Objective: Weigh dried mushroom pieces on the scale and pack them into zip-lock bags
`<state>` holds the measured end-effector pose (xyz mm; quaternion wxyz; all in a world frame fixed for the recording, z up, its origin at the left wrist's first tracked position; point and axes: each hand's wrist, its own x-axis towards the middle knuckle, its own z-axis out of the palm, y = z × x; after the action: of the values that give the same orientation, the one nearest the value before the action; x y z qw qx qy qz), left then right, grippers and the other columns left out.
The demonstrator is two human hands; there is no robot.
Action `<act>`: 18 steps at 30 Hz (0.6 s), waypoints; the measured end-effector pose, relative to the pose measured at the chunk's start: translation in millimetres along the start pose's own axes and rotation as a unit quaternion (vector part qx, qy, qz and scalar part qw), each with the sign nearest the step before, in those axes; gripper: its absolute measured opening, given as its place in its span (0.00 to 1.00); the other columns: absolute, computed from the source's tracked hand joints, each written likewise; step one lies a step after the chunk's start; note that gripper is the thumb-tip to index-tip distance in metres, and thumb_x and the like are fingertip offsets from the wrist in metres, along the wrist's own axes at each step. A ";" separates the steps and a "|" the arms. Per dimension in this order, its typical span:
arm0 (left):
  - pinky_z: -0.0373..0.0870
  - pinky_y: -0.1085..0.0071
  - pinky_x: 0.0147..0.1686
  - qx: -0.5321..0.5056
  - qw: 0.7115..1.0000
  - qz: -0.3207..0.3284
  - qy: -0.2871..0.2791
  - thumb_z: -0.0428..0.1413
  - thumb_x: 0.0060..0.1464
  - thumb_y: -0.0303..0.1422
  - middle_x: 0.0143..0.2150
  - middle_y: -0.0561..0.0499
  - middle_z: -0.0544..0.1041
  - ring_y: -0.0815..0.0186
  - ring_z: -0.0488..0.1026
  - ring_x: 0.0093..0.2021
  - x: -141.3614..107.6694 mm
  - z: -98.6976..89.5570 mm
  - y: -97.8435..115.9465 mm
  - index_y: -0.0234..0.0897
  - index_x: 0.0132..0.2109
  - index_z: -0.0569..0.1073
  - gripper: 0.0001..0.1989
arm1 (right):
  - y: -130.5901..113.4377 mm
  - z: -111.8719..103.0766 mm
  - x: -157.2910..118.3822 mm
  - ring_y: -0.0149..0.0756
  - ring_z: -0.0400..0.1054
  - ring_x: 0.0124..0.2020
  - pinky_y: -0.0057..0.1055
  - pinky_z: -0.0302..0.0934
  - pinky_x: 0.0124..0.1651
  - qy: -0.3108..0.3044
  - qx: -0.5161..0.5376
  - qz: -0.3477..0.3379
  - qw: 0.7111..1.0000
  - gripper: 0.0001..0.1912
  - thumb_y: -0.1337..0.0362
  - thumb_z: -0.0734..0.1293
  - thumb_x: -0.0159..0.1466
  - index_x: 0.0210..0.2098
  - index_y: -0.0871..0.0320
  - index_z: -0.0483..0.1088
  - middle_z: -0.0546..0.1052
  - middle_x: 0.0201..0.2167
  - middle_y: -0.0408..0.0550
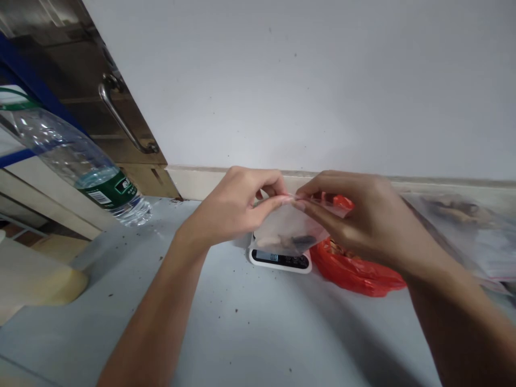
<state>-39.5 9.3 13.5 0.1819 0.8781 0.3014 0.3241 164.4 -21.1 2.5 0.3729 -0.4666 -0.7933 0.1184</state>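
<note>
A small clear plastic bag hangs between my two hands, with several pale and dark pieces in its bottom that I cannot make out exactly. My left hand pinches the bag's top edge between thumb and fingers. Close beside it, my right hand pinches the same edge, fingertips almost touching the left ones. Below and behind the bag sits a white digital kitchen scale, its display lit and its platform mostly hidden. Under my right hand lies an open red plastic bag with brownish contents, partly covered by the hand.
A large water bottle with a green label stands at the left. Behind it is a metal door with a handle. Another clear bag with brown pieces lies at the right. A white wall closes off the back; dark specks dot the pale surface.
</note>
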 end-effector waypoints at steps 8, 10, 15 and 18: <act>0.62 0.73 0.28 0.104 0.993 0.051 -0.016 0.55 0.65 0.28 0.28 0.56 0.72 0.70 0.66 0.27 -4.8 -11.9 -3.1 0.38 0.33 0.68 0.09 | 12.8 -5.7 0.6 0.41 0.72 0.31 0.36 0.65 0.34 0.026 -0.010 -0.009 1.000 0.11 0.54 0.67 0.63 0.30 0.51 0.77 0.79 0.30 0.48; 0.63 0.73 0.31 0.121 0.991 0.052 -0.007 0.55 0.65 0.27 0.29 0.56 0.73 0.70 0.68 0.29 -5.9 -15.3 -6.2 0.38 0.33 0.67 0.10 | 19.9 -9.8 0.4 0.42 0.72 0.31 0.38 0.66 0.35 0.034 -0.009 0.016 0.999 0.11 0.52 0.68 0.61 0.29 0.51 0.76 0.78 0.30 0.49; 0.66 0.73 0.34 0.155 0.987 0.042 -0.001 0.55 0.65 0.29 0.32 0.54 0.72 0.67 0.71 0.35 -8.3 -20.6 -10.4 0.38 0.33 0.66 0.10 | 32.3 -16.2 1.5 0.43 0.72 0.30 0.41 0.67 0.37 0.033 0.012 0.071 0.997 0.18 0.45 0.69 0.58 0.26 0.53 0.75 0.78 0.26 0.49; 0.66 0.72 0.34 0.165 0.986 0.028 -0.008 0.54 0.65 0.30 0.33 0.53 0.70 0.65 0.72 0.38 -8.6 -22.0 -8.3 0.39 0.33 0.66 0.09 | 35.8 -18.8 3.1 0.42 0.71 0.28 0.39 0.65 0.34 0.016 0.031 0.101 0.994 0.22 0.41 0.70 0.56 0.26 0.55 0.76 0.78 0.24 0.49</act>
<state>-63.1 12.8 21.2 0.0279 0.9067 0.3247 0.2678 200.0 -2.3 -2.1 0.3857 -0.5342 -0.7321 0.1729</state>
